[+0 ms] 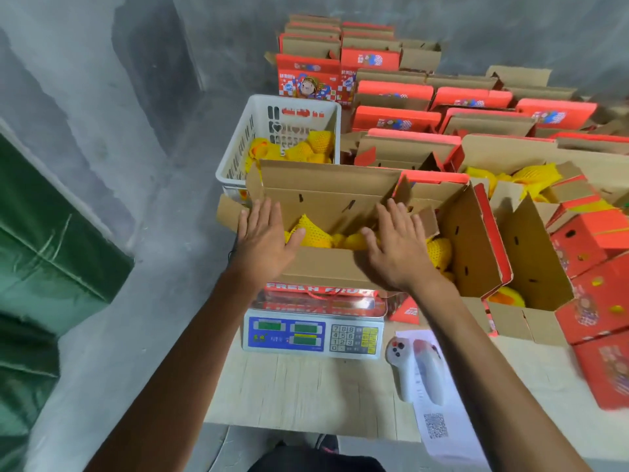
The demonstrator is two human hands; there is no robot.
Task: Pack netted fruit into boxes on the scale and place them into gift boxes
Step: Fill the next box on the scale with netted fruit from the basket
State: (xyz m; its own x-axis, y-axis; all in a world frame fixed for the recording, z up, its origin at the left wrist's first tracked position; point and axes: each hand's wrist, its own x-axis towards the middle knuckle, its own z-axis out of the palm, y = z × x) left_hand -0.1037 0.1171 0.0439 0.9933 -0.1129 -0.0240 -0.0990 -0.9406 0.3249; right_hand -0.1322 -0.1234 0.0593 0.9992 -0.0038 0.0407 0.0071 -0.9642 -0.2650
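An open red gift box (326, 270) with brown cardboard flaps stands on the scale (313, 332). Inside it lies fruit in yellow foam net (308, 233). My left hand (263, 233) lies flat over the box's left edge, fingers straight. My right hand (396, 243) lies flat over the right side of the opening, fingers spread on a flap. A white basket (238, 148) behind the box holds more netted fruit (306, 148).
Several open red gift boxes (476, 97) stand in rows at the back and right; two near ones (476, 247) hold netted fruit. A white hand-held device (405, 369) and a printed sheet (439, 420) lie on the light table (306, 396). Green tarp (41, 233) at left.
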